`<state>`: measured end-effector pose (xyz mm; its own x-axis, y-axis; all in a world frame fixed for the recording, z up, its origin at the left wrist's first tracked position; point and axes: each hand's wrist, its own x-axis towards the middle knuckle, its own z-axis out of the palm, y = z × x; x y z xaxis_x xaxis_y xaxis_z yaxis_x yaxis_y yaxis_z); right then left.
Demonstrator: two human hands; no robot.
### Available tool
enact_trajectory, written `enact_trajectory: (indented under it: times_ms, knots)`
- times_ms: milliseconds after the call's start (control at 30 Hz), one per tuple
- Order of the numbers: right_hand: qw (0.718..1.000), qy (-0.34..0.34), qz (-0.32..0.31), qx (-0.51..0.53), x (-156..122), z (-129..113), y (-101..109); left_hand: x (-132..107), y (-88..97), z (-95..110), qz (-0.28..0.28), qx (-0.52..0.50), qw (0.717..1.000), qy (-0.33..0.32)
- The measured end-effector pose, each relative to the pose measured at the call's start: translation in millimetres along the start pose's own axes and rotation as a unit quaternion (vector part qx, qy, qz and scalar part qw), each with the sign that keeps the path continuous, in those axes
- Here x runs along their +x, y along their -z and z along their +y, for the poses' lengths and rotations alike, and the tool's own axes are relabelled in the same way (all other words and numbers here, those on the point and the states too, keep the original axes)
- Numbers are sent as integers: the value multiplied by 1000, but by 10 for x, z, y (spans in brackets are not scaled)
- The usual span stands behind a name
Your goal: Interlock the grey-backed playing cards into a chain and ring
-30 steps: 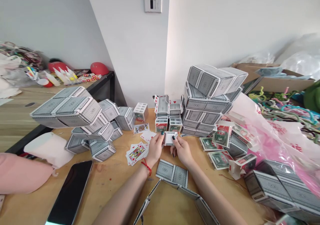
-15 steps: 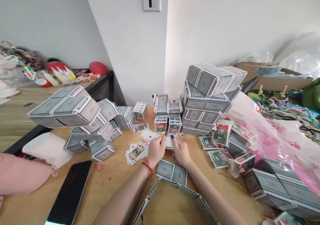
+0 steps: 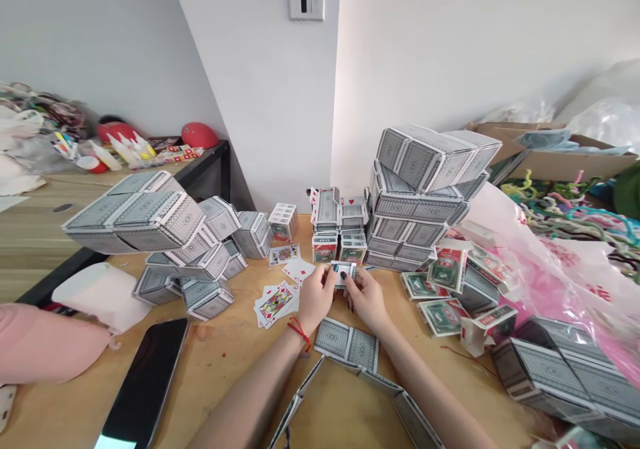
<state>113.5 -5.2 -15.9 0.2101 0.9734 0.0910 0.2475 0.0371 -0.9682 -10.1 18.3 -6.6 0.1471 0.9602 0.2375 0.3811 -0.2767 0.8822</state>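
Both of my hands grip a small patterned playing card piece [image 3: 344,272] in front of the card boxes. My left hand [image 3: 317,296], with a red string at the wrist, pinches its left side, thumb on top. My right hand [image 3: 367,297] pinches the right side; its lower fingers are partly hidden. Whether the piece is one card or several, I cannot tell. Just below lies a flat panel of joined card backs [image 3: 347,344]. Nearer me stands an open frame of joined cards [image 3: 356,369]. Loose face-up cards [image 3: 278,304] lie left of my left hand.
Stacked card-covered blocks [image 3: 417,202] rise at the right; others [image 3: 145,219] lean at the left. Green-and-red card boxes [image 3: 440,317] lie right of my hands. A phone [image 3: 143,379], a pink cap [image 3: 50,346] and a pink plastic bag [image 3: 545,282] are on the table.
The card piece in my hands has tilted so more of its patterned face shows. My right fingers have shifted along it. The whole view has moved slightly.
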Motion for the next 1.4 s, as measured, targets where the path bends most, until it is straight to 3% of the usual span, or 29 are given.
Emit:
enact_trajectory:
  times_ms: [200, 500, 933, 1167, 1400]
  knots:
    - [999, 22, -41, -19, -1, 9, 24, 8, 6, 18, -5, -9, 1000, -25]
    - [996, 84, -28, -13, 33, 73, 41, 6, -7, -12, 3, 25, 999, -23]
    - [998, 35, -32, 30, 55, 198, 25, 23, -28, -57, 30, 33, 999, -7]
    - [998, -5, -36, 47, 23, 64, 24, 11, -5, -5, 33, 23, 999, -35]
    - [999, 0, -21, 24, 24, 59, 23, 28, -11, -46, 38, 6, 999, -2]
